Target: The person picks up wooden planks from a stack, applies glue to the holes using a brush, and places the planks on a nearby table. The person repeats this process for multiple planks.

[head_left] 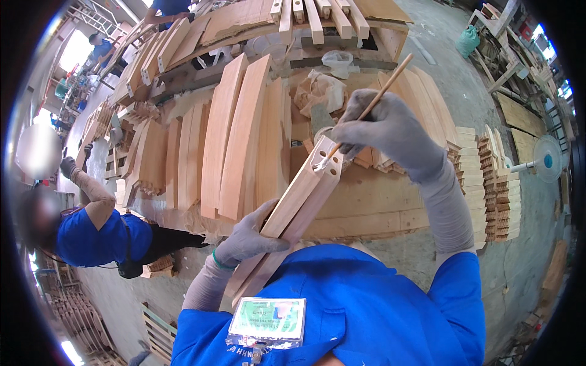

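Note:
My left hand, in a grey glove, is wrapped round two pale wooden bars lying side by side. They slant up from my body, their far ends toward the middle of the view. Several round holes show in those ends, with a white paste smeared at one of them. In my right hand, also gloved, a thin wooden stick is pinched. Its lower tip meets the bar end at the holes. A pale rounded object, partly hidden, sits behind the right fingers.
Long wooden boards lean on the workbench to the left. Stacked wooden pieces stand at right, near a fan. Crumpled plastic lies beyond the bars. A person in blue works at left; others are farther back.

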`<state>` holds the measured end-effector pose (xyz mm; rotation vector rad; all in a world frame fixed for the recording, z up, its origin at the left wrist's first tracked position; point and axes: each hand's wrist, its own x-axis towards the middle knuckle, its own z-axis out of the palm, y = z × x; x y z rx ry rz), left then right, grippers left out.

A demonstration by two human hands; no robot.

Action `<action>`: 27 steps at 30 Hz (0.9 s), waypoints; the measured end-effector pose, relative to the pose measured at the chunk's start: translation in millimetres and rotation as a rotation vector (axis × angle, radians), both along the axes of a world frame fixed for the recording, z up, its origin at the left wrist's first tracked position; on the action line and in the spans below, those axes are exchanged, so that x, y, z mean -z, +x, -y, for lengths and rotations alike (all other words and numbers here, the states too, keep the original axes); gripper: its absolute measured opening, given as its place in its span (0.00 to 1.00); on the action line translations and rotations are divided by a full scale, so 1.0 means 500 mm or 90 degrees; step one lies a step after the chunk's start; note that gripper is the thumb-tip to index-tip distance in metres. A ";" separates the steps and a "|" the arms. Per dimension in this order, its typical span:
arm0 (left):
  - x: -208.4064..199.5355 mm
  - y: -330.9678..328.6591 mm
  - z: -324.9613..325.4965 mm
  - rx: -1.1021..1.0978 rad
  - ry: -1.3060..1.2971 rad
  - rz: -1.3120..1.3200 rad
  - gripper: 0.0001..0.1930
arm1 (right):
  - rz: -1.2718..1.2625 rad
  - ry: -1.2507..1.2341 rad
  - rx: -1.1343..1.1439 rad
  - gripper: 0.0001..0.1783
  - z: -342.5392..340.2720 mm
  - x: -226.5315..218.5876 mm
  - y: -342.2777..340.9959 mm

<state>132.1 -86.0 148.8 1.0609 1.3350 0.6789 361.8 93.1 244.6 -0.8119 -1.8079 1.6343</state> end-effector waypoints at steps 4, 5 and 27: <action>-0.004 0.002 0.003 -0.007 -0.002 0.022 0.47 | -0.014 0.047 0.079 0.08 -0.020 0.015 0.012; -0.005 0.005 0.003 -0.007 -0.004 0.021 0.47 | 0.000 0.050 0.057 0.08 -0.017 0.024 0.008; -0.044 0.008 0.005 -0.047 0.003 0.087 0.45 | -0.416 0.064 0.356 0.05 0.098 0.148 0.016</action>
